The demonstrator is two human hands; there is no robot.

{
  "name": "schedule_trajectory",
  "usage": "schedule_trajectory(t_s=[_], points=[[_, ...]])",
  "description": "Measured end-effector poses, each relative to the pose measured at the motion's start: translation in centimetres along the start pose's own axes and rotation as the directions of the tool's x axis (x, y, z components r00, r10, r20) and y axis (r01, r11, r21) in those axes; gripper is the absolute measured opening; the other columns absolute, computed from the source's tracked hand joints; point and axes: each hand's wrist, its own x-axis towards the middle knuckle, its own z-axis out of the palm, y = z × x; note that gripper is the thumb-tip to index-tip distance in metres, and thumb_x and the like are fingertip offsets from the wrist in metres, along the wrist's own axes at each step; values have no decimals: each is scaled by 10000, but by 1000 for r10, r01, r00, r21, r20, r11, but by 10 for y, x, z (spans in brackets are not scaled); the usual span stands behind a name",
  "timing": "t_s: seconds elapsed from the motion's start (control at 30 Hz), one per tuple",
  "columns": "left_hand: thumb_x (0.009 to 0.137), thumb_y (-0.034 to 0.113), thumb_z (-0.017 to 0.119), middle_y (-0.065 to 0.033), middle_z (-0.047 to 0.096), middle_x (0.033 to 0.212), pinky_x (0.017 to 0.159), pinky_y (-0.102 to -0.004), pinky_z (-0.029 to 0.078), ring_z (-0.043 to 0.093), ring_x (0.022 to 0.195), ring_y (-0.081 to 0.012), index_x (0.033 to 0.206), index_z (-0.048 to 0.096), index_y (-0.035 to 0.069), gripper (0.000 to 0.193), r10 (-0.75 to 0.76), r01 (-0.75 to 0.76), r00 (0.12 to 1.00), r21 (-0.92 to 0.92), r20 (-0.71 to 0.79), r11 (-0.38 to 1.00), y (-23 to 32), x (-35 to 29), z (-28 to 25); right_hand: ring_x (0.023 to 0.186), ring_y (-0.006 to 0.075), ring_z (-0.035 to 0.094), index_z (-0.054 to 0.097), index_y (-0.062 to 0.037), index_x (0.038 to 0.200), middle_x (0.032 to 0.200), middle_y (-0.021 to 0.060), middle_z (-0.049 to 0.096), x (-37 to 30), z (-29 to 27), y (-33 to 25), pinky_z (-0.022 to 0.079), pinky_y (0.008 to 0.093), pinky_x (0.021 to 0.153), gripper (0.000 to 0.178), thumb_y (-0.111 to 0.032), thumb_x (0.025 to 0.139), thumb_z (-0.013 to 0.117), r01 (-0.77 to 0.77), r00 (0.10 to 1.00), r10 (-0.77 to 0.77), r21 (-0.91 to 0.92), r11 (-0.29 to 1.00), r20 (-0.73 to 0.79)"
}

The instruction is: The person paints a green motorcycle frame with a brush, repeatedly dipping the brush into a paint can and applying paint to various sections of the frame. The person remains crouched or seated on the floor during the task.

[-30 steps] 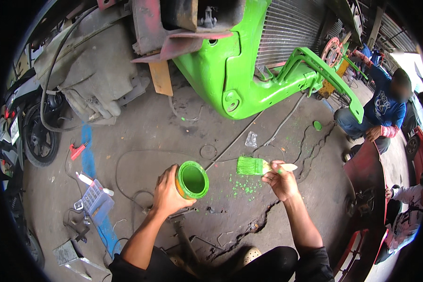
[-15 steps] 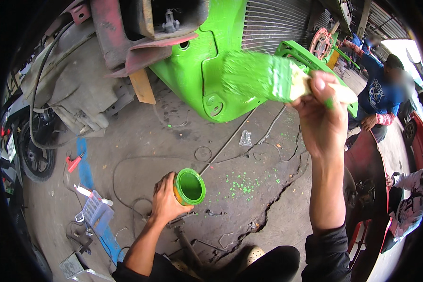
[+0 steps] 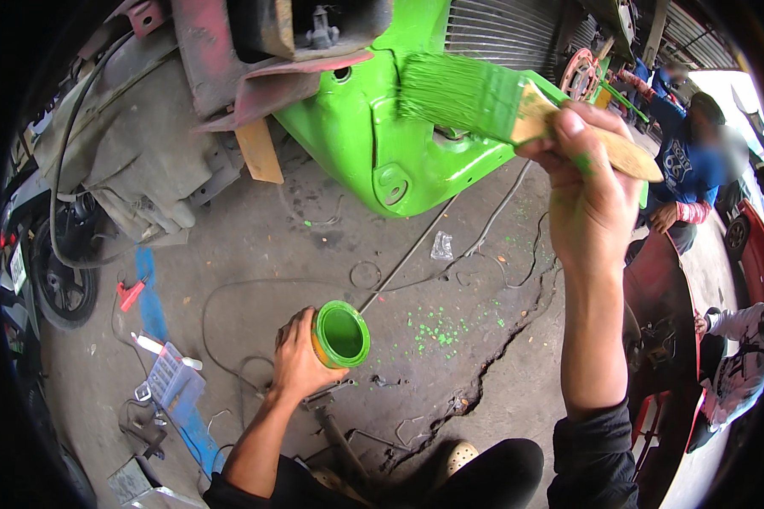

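My right hand grips a wide paintbrush by its wooden handle, its bristles soaked in green paint. The bristles lie over a bright green metal panel at the top; whether they touch it I cannot tell. A smear of green marks a finger of that hand. Lower down, my left hand is wrapped around the side of an open paint can, tilted so that the green paint inside and its coated rim show.
A red and black metal part juts out left of the panel. Green drips spot the cracked concrete floor. Cables and rods lie there, near a plastic organizer box. A person in a blue shirt is at right, beside a dark red panel.
The paintbrush and my right hand have shifted slightly right, and the brush is tilted more, its handle end lower. My left hand with the paint can has hardly moved.
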Motion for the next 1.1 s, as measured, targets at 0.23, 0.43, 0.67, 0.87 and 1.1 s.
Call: schedule_trajectory(t_s=[0.23, 0.43, 0.67, 0.87, 1.1], points=[[496, 286, 913, -224, 531, 1262, 1008, -477, 429, 536, 1169, -388, 1378, 345, 9, 1085, 11, -11, 1000, 12, 7, 1000, -1, 2, 2, 712, 221, 680, 601, 52, 1011, 907, 138, 672, -7, -1, -7, 568, 324, 686, 208, -60, 865, 697, 56, 998, -54, 55, 997, -43], [501, 285, 919, -221, 523, 1286, 1009, -468, 449, 521, 1199, -396, 1384, 337, 21, 1089, -91, 96, 994, -96, 54, 991, 4, -1, -3, 777, 241, 688, 589, 60, 1021, 917, 187, 692, -41, 12, 0, 560, 337, 730, 265, -39, 830, 744, 507, 858, -494, -390, 769, 141], [494, 285, 925, -222, 519, 1306, 1019, -465, 449, 510, 1218, -397, 1378, 346, 15, 1091, -92, 101, 994, -180, 54, 979, 8, -1, 0, 817, 309, 697, 558, 23, 1067, 993, 277, 675, -49, 40, 1, 562, 361, 714, 306, 67, 811, 718, 738, 645, -634, -563, 372, 426], [494, 285, 926, -212, 521, 1300, 1025, -465, 440, 508, 1220, -393, 1381, 341, 14, 1096, -85, 92, 995, -153, 52, 984, 5, -2, 2, 720, 305, 692, 593, 32, 1011, 933, 259, 675, -55, 62, 15, 556, 337, 609, 313, 85, 746, 752, 758, 642, -643, -471, 451, 418], [494, 284, 928, -201, 518, 1302, 1016, -465, 443, 505, 1222, -392, 1385, 339, 23, 1100, -70, 79, 996, -180, 57, 980, 0, -3, -2, 734, 283, 687, 559, 24, 1048, 934, 250, 673, -59, 48, 2, 553, 346, 632, 324, 80, 777, 727, 749, 626, -651, -561, 352, 428]])
